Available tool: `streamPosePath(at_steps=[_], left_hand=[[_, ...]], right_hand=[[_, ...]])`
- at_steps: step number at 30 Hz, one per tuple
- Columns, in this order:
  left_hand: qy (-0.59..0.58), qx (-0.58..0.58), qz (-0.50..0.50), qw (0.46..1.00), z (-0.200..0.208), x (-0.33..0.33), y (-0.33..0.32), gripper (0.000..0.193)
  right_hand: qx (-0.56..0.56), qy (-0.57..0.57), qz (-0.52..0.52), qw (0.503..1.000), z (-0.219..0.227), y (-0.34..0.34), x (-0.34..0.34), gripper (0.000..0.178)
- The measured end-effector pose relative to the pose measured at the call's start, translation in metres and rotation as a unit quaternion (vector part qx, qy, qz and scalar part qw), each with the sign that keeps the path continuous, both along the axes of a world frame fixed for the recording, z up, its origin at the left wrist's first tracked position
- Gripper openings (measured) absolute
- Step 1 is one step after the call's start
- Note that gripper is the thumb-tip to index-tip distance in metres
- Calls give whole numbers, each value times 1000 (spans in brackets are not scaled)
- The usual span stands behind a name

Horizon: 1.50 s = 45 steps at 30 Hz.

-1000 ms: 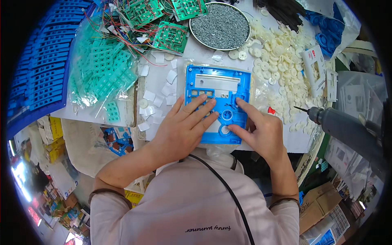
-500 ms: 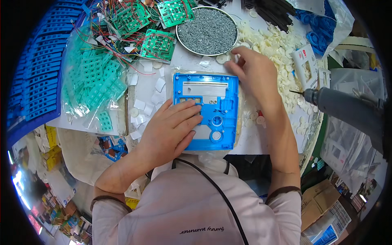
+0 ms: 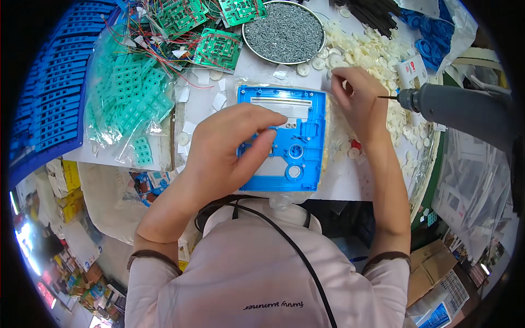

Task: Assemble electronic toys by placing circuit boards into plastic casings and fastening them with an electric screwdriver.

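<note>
So the blue plastic panel [image 3: 284, 139] sits flat on the white work surface [image 3: 339, 183] right in front of the person, just beyond the chest, with its long axis running away from the body toward the back of the bench. The end with the long pale window slot points away, toward the round metal tray of grey screws [image 3: 283, 31], and the two round holes sit at the near end. The left hand [image 3: 224, 153] lies on the left half of the panel, fingers spread a little and pressing down flat, thumb stretched across the middle; it looks to me like that's just to keep the piece from sliding around, not a real grip. The right hand [image 3: 358, 98] is off the panel's top right corner, fingers curled together with the tips pinched at the edge of the heap of small white discs [image 3: 372, 54]; I can't tell if there's actually a disc between them. The electric screwdriver [image 3: 454, 109] hangs in from the right with its bit pointing left at that hand, handy but untouched. Green circuit boards [image 3: 219, 49] and a bag of teal rubber keypads [image 3: 126, 104] are off to the left, well apart from the panel, and stacked blue parts [image 3: 49, 104] line the far left edge.
</note>
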<state>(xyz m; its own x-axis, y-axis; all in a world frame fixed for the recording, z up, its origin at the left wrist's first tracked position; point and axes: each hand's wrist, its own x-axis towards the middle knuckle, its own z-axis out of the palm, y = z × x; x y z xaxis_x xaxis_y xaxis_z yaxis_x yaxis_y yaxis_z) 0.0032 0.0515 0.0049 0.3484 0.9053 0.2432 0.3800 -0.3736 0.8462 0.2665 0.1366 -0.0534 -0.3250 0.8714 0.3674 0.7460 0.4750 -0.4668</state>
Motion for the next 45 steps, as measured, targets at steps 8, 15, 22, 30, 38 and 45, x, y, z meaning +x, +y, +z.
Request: streamPosePath(at_steps=[8,15,22,30,38,45], left_hand=[[-31,-75,-6,997,-2,5,-2,17],[-33,-71,0,997,-5,7,-9,17],[-96,-201,7,975,-6,7,-15,12],[-167,-523,-153,822,7,7,8,27],[-31,-190,-35,981,5,23,-48,14],[104,-47,-29,993,-16,18,-50,10]], right_hand=[[69,4,-13,998,-5,-14,19,20],[54,-131,-8,990,0,6,4,17],[-54,128,-15,990,4,-21,10,11],[48,118,221,967,48,-92,-21,12],[-207,229,29,951,59,-139,-33,20],[-232,114,-46,965,61,-130,-40,12]])
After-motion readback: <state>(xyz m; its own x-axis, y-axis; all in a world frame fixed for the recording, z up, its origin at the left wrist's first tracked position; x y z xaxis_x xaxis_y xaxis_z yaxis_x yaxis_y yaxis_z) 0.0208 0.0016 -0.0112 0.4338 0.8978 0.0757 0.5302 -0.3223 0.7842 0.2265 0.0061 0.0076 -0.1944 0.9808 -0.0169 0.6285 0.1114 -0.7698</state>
